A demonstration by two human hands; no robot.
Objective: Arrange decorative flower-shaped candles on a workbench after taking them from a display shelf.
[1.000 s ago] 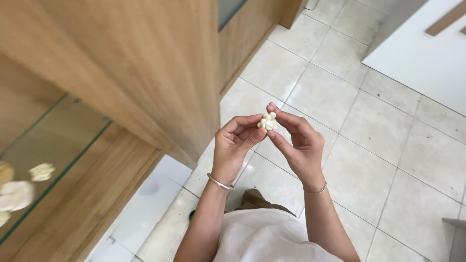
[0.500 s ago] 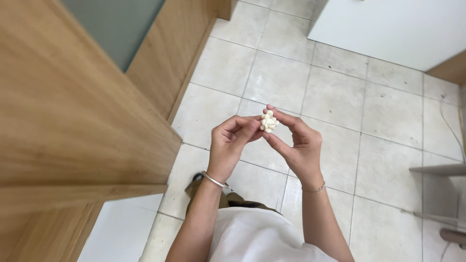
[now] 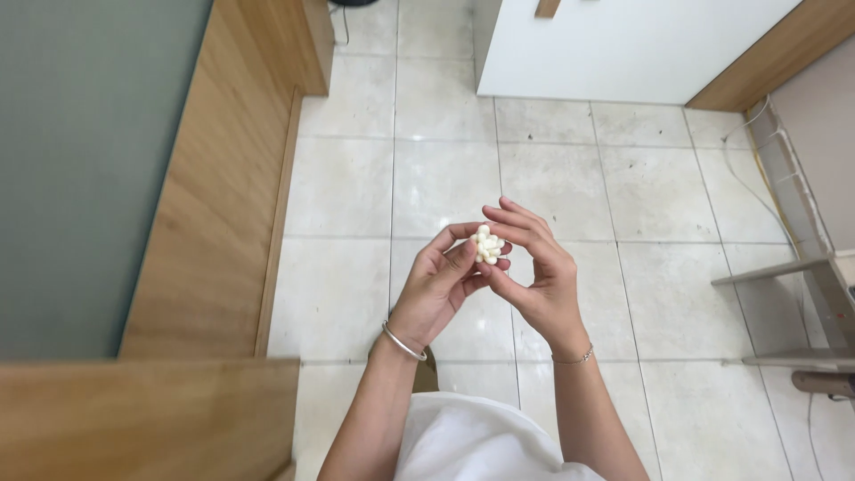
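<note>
- Left hand (image 3: 438, 294) up in front of the body, palm turned inward, fingers curled loosely, thumb and fingertips pinching the left side of a small cream-white bead cluster (image 3: 486, 246).
- Right hand (image 3: 533, 276) mirroring that from the other side, fingers arched over the top, thumb tucked under, also gripping the cluster.
- So: cluster pinched between both sets of fingertips, held in mid-air well above the floor, roughly centre of view.
- Looks like a bunch of little oval beads packed together, can't tell how they're joined.
- Thin silver bangle (image 3: 403, 341) on the left wrist, fine chain bracelet (image 3: 572, 359) on the right.
- Both forearms rising from the bottom edge and angling toward each other, white garment (image 3: 472, 445) below them.
- Underneath: pale grey tiled floor (image 3: 445, 178) with darker grout lines.
- Left side: wooden cabinet (image 3: 214, 232) with a grey-green glass panel (image 3: 80, 160), another wood surface in the bottom-left corner.
- Top: white panel (image 3: 614, 44) standing on the tiles, wood trim beside it.
- Far right: grey metal shelf frame (image 3: 793, 294) and a thin white cable (image 3: 739, 134) trailing along the floor.
</note>
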